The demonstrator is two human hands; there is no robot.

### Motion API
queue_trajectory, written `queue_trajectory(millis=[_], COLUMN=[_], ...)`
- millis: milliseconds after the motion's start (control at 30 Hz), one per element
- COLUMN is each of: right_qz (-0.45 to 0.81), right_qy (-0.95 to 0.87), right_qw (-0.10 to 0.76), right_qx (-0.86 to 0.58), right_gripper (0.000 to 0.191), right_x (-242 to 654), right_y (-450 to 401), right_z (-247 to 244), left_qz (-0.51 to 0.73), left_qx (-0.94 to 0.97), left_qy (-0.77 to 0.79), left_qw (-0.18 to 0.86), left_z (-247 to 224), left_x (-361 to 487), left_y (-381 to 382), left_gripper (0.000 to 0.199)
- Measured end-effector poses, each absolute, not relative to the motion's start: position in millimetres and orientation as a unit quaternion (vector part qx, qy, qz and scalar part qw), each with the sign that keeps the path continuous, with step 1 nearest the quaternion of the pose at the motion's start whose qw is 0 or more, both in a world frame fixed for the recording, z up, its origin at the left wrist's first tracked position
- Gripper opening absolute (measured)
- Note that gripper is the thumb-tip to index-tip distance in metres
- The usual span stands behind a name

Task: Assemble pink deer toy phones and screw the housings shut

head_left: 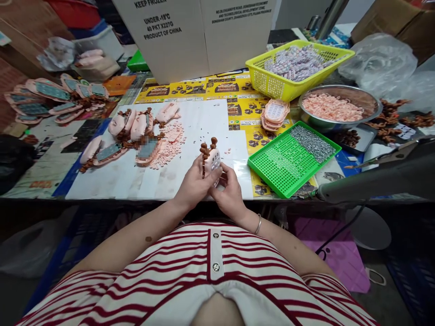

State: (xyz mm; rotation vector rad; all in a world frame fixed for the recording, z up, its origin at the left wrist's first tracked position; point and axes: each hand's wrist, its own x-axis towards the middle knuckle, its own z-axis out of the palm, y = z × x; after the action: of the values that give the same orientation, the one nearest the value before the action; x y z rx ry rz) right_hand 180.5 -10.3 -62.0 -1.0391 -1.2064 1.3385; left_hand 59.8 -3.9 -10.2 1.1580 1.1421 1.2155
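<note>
Close to the table's front edge, my left hand [196, 181] and my right hand [231, 189] are together around a toy phone [213, 159]. It is pale pink with white buttons on its face, and brown antler-like pieces stick up from its top. My left fingers wrap its left side, with the thumb across the front. The right fingers close on its lower right side and partly hide it. To the left on white paper lie several pink toy phone halves with brown pieces [137, 124], beside a heap of small pink parts [170, 144].
A green perforated tray [272, 165] with small metal screws [312, 142] lies to the right. Behind it stand a steel bowl of pink parts [335, 107], a yellow basket [272, 80] and stacked pink keypad covers [275, 113]. A metal arm [367, 181] juts in from the right; a white carton [204, 40] blocks the back.
</note>
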Motion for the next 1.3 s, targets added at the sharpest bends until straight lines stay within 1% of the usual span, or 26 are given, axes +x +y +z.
queue_trajectory(millis=[133,267,367,433,500,567,633,700,767,867,900,967,1033,1100,1233,1300], right_qz=[0.521,0.481,0.487,0.513,0.556,0.621,0.693,0.728,0.687,0.535,0.49,0.44,0.413,0.4,0.395,0.401], right_qy=[-0.527,-0.545,-0.544,-0.531,-0.511,-0.494,-0.491,-0.517,-0.575,-0.647,-0.657,-0.673,-0.694,-0.709,-0.708,-0.702], right_qw=[0.509,0.521,0.518,0.518,0.516,0.49,0.435,0.378,0.373,0.421,0.427,0.414,0.396,0.392,0.443,0.458], right_qx=[-0.439,-0.447,-0.446,-0.432,-0.404,-0.361,-0.3,-0.244,-0.243,-0.344,-0.381,-0.426,-0.437,-0.428,-0.383,-0.37], right_gripper=[0.076,0.076,0.077,0.08,0.084,0.082,0.076,0.062,0.051,0.053,0.053,0.047,0.04,0.039,0.041,0.038], right_x=[179.4,181.4,182.6,184.2,187.5,192.6,198.2,202.6,204.3,202.6,201.7,200.8,201.9,204.4,208.6,209.5], right_y=[-11.6,-12.4,-12.2,-11.6,-11.0,-11.1,-12.2,-14.0,-16.2,-20.7,-22.4,-25.8,-27.8,-27.4,-22.5,-20.3], right_z=[-63.3,-66.1,-65.9,-63.6,-60.0,-55.9,-51.6,-47.0,-41.8,-34.4,-32.6,-30.6,-29.7,-28.5,-22.7,-20.2], left_qz=[0.536,0.518,0.51,0.503,0.492,0.484,0.475,0.465,0.475,0.524,0.54,0.56,0.567,0.565,0.565,0.565], left_qx=[0.501,0.535,0.534,0.521,0.498,0.456,0.407,0.37,0.344,0.312,0.307,0.309,0.314,0.319,0.348,0.367], left_qy=[0.501,0.479,0.475,0.468,0.45,0.427,0.401,0.382,0.384,0.405,0.408,0.411,0.416,0.421,0.425,0.436], left_qw=[0.459,0.464,0.48,0.506,0.555,0.613,0.669,0.708,0.713,0.682,0.669,0.65,0.638,0.634,0.616,0.597], left_z=[-7.3,-7.2,-7.0,-5.2,-2.0,0.9,1.6,-0.4,-3.6,-6.5,-6.6,-5.6,-3.6,-1.1,4.8,6.8], left_x=[71.4,71.5,70.8,67.8,60.2,48.2,35.5,27.5,27.4,38.2,42.2,47.6,48.8,48.1,51.1,54.7], left_y=[-3.6,-3.1,-3.2,-2.4,-0.5,1.9,3.6,3.4,1.7,-2.0,-3.3,-5.7,-8.1,-11.0,-19.1,-22.7], left_gripper=[0.053,0.052,0.055,0.063,0.071,0.072,0.07,0.066,0.059,0.051,0.05,0.051,0.054,0.056,0.048,0.047])
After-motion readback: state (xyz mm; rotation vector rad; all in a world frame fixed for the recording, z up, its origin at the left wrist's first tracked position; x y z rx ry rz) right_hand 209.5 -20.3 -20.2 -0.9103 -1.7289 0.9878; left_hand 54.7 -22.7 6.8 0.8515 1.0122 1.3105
